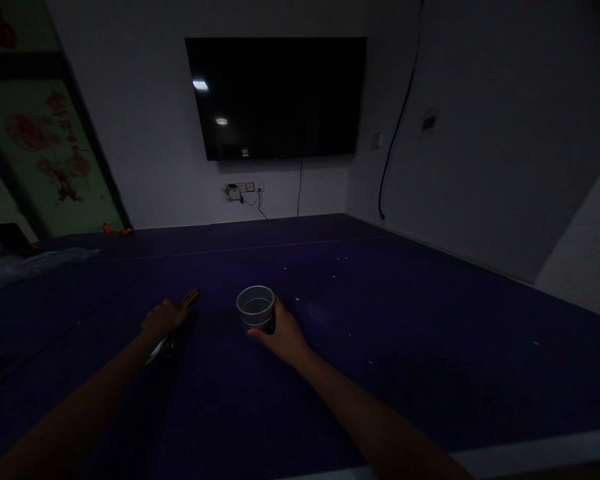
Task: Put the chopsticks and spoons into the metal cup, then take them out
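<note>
My right hand is wrapped round the side of a round grey cup, thumb in front and fingers behind. The cup stands upright with its open rim facing up; no contents can be made out inside. To the left, my left hand is closed in a fist round a bundle of thin yellowish-brown sticks that look like chopsticks. Below that fist, pale, shiny ends stick out, too dark to name. The two hands are apart, both low over the dark purple floor covering.
Small white scraps are scattered on the floor covering. Clear plastic sheeting lies at the left, and an orange object sits by the door frame. A television hangs on the back wall above sockets and cables. The room is dim.
</note>
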Demonstrator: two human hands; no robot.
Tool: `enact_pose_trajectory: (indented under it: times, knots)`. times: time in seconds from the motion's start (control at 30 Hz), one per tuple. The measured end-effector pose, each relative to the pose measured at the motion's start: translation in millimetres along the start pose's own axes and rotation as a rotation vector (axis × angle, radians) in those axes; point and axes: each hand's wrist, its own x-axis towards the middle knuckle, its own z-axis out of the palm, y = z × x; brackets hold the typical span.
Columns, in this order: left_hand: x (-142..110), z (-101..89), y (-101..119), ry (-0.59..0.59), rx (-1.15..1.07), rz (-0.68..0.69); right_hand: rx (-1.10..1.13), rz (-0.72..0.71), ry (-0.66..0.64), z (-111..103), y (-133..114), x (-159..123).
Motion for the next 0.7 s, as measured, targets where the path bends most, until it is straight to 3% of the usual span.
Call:
enact_pose_trajectory:
  times: [0.17, 0.27, 0.37, 0.47, 0.53, 0.63, 0.7]
  knots:
    - [-2.4, -7.2, 2.5, -0.003, -0.003, -0.026, 0.000, -0.002, 0.003, 0.6, 1.3, -0.4]
    - [-9.2, -22.2, 18.2, 0.068, -0.061, 0.042, 0.009, 0.002, -0.005, 0.5, 0.8, 0.3]
    - [-28.2, -43.6, 48.3, 0.099, -0.246, 0.328, 0.009, -0.010, -0.003, 0.2, 0.5, 0.9]
    - [-60.4, -63.1, 81.9, -0.099, -0.425, 0.676, 0.007, -0.031, -0.014, 0.1, 1.2, 0.5]
    - [-82.5, -70.3, 99.7, -0.210, -0.375, 0.858, 0.010, -0.045, -0.031, 0.5, 2.5, -0.2]
    - [-102.9, -70.3, 117.1, -0.294, -0.262, 1.000, 0.035, -0.073, -0.052, 2.1, 5.7, -1.1]
    - [-104.8, -66.5, 123.5, -0.304, -0.192, 1.010, 0.029, -0.068, -0.052, 3.1, 8.1, -1.4]
